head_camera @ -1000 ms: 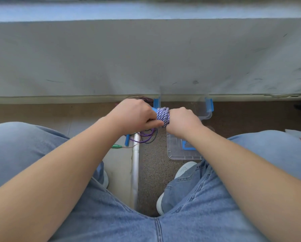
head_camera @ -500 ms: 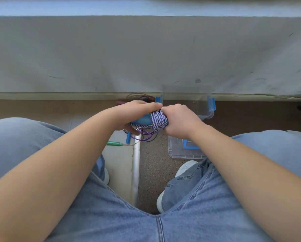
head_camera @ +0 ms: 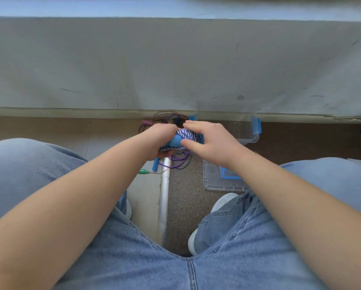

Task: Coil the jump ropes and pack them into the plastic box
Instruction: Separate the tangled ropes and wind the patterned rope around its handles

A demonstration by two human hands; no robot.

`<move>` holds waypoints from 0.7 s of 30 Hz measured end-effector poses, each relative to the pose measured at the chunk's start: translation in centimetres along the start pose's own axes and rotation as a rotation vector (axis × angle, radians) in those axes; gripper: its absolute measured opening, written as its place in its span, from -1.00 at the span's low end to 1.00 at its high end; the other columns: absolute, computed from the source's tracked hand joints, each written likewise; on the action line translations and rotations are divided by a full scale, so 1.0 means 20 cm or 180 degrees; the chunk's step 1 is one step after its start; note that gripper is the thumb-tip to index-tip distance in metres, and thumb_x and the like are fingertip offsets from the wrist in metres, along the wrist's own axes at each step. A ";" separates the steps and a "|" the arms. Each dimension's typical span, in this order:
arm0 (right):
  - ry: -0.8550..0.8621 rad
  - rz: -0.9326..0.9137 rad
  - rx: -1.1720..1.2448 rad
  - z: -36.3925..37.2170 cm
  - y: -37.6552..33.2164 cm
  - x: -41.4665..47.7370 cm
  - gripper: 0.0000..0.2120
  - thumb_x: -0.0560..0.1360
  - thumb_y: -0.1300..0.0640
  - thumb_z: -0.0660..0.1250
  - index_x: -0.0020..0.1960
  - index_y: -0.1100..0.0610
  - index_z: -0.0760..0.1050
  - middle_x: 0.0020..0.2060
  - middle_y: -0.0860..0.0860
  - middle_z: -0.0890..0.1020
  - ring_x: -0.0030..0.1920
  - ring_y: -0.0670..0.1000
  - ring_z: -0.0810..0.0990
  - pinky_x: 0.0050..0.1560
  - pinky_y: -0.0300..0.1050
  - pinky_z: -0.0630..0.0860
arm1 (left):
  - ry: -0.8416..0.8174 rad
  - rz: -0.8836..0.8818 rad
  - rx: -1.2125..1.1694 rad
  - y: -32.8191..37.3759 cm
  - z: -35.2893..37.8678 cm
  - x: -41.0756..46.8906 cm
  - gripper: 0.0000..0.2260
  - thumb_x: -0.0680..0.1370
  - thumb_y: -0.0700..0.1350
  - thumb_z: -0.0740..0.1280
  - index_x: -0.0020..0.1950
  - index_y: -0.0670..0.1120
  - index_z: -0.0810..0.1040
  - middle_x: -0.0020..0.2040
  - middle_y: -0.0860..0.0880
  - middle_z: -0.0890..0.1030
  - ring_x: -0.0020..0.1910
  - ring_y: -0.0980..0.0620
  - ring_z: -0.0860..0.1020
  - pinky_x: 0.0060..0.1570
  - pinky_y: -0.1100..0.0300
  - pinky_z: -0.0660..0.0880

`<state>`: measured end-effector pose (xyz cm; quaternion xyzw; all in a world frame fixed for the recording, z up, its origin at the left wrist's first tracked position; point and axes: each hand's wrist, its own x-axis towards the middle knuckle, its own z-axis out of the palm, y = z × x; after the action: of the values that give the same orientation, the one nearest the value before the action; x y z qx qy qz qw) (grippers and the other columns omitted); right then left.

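Left hand [head_camera: 160, 137], right hand [head_camera: 214, 141] holding one coiled rope [head_camera: 189, 135]

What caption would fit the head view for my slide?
Seated person's left hand grips a coiled purple-and-white jump rope while the right hand holds it near the clear plastic box.
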<state>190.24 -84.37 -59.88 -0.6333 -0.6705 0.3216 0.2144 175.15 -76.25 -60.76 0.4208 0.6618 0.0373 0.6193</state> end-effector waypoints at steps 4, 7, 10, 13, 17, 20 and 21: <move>0.0391 0.0131 0.0083 0.09 0.01 0.04 -0.70 0.58 -0.03 0.37 0.28 0.00 0.64 0.19 -0.06 0.68 0.25 -0.09 0.58 0.27 -0.16 0.44 | -0.0033 0.0027 -0.0447 0.00 -0.03 -0.01 -0.78 0.63 -0.09 0.22 0.20 -0.12 0.55 0.16 -0.23 0.60 -0.19 -0.10 0.62 -0.44 0.19 0.57; 0.0682 0.0965 0.1132 0.07 0.10 0.09 -0.81 0.57 -0.03 0.36 -0.02 0.02 0.71 -0.30 -0.14 0.66 -0.23 -0.16 0.55 -0.10 -0.10 0.54 | -0.0552 0.0353 -0.0964 0.01 -0.03 -0.05 -0.71 0.67 0.03 0.20 0.22 -0.14 0.54 0.10 -0.23 0.67 -0.09 -0.10 0.69 -0.19 0.10 0.66; 0.0607 0.1893 0.2341 0.03 0.15 0.10 -0.75 0.63 -0.06 0.30 0.05 0.05 0.68 -0.03 0.16 0.72 -0.09 0.09 0.63 0.04 0.27 0.63 | -0.0891 0.0840 -0.0806 0.00 0.01 -0.07 -0.70 0.62 -0.07 0.32 0.30 -0.18 0.47 0.06 -0.20 0.68 -0.03 -0.08 0.71 -0.07 0.16 0.65; 0.0469 0.1857 0.2133 0.05 0.18 0.10 -0.72 0.62 -0.11 0.28 0.01 0.05 0.67 0.01 0.23 0.69 -0.14 0.09 0.61 0.03 0.38 0.59 | -0.0182 0.1464 0.0470 -0.04 0.03 -0.03 -0.64 0.49 -0.02 0.48 0.21 -0.12 0.53 -0.11 -0.07 0.71 -0.18 0.02 0.72 -0.13 0.10 0.67; 0.0557 0.1257 0.0612 0.07 0.15 0.09 -0.64 0.64 -0.10 0.21 -0.06 0.13 0.63 -0.18 0.14 0.67 -0.14 0.08 0.58 -0.07 0.00 0.52 | 0.0406 0.1621 0.1209 -0.05 0.02 -0.03 -0.72 0.42 0.17 0.41 -0.11 -0.03 0.58 -0.30 0.02 0.61 -0.36 0.03 0.58 -0.20 -0.02 0.63; 0.0915 0.0662 -0.0297 0.06 0.15 0.09 -0.66 0.67 -0.04 0.18 -0.14 0.14 0.55 -0.26 0.09 0.60 -0.13 0.18 0.53 -0.16 0.03 0.39 | 0.0470 0.1494 0.0910 -0.05 0.04 -0.03 -0.75 0.47 0.11 0.32 -0.14 -0.06 0.60 -0.28 -0.03 0.57 -0.33 -0.04 0.51 -0.20 0.00 0.58; 0.0984 0.0452 -0.0565 0.06 0.15 0.09 -0.69 0.67 -0.03 0.17 -0.11 0.11 0.56 -0.24 0.09 0.58 -0.12 0.19 0.52 -0.16 0.04 0.39 | 0.0421 0.1380 0.0656 -0.04 0.05 -0.02 -0.80 0.49 0.05 0.31 -0.15 -0.06 0.59 -0.26 -0.06 0.56 -0.32 -0.06 0.49 -0.25 0.05 0.53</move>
<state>191.46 -82.78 -63.02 -0.7373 -0.6090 0.1744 0.2348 175.52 -77.49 -61.05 0.6106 0.5954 0.1291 0.5061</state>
